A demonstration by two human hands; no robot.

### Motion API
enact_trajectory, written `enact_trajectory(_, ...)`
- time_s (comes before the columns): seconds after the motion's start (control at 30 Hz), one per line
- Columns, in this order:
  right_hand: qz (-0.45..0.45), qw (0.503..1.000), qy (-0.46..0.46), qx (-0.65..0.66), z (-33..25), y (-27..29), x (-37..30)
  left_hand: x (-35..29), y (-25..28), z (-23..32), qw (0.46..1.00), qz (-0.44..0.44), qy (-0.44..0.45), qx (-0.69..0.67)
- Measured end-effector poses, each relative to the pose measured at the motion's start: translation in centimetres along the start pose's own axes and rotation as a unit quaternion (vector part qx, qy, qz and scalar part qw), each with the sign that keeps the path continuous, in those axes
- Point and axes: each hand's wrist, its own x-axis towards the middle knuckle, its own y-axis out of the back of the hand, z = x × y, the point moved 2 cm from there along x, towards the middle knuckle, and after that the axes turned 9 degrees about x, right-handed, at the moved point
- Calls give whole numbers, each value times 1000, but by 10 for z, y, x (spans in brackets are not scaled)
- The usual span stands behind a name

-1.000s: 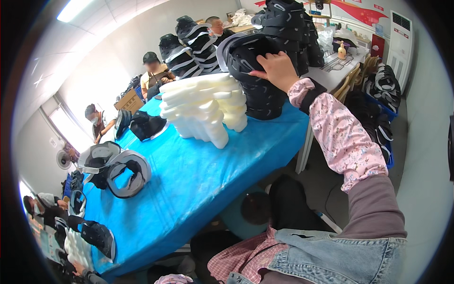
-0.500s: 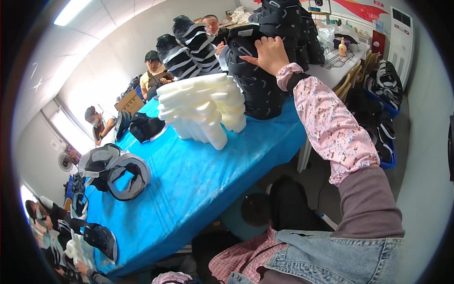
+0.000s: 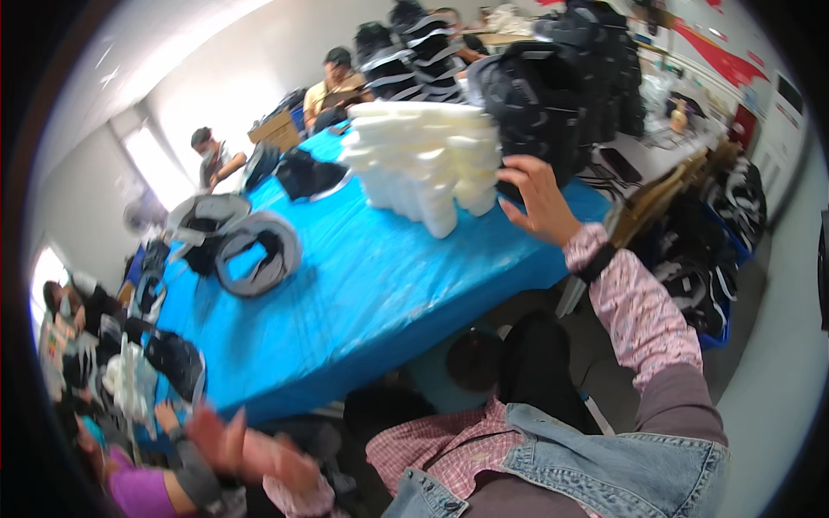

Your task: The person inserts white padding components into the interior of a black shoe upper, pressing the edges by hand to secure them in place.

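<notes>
My right hand, in a pink flowered sleeve, is beside the lower part of a stack of black padded shell-like pieces. Its fingers are bent and apart, with nothing seen in them; whether the fingertips touch the stack I cannot tell. Left of that hand stands a pile of white foam pieces on the blue table cover. At the lower left, off the table's near edge, my left hand is raised and blurred by motion. Its fingers look spread and hold nothing that I can see.
Two grey-lined black padded rings lie on the table's left half. A black padded piece lies farther back. A co-worker's purple sleeve is close to my left hand. Blue crates of black pieces stand at right.
My right hand has come down from the top of the black stack to its lower side. My left hand has come into view at the lower left. The whole view has shifted.
</notes>
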Motion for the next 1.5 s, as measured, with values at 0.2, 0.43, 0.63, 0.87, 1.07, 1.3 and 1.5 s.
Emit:
enact_trajectory(0.2,-47,979,-190,53,9,-62,-89,-121,-89,-80,891,-288,346,-57)
enact_trajectory(0.43,-28,977,-209,-22,0,-103,-131,-182,-117,-177,847,-388,364,-19)
enact_trajectory(0.63,-22,975,-219,-12,-2,-94,-128,-167,-242,-193,821,-308,477,-56)
enact_trajectory(0.87,-11,974,-226,-23,1,-93,-133,-176,-332,-238,669,-169,719,-85)
enact_trajectory(1.07,-19,975,-219,-20,-5,-93,-126,-196,-336,-278,709,-180,681,32)
enact_trajectory(1.3,-10,976,-216,-20,-8,-92,-122,-189,-315,-286,727,-290,623,12)
enact_trajectory(1.5,-7,976,-218,-19,-10,-95,-122,-221,-334,-296,662,-160,727,-84)
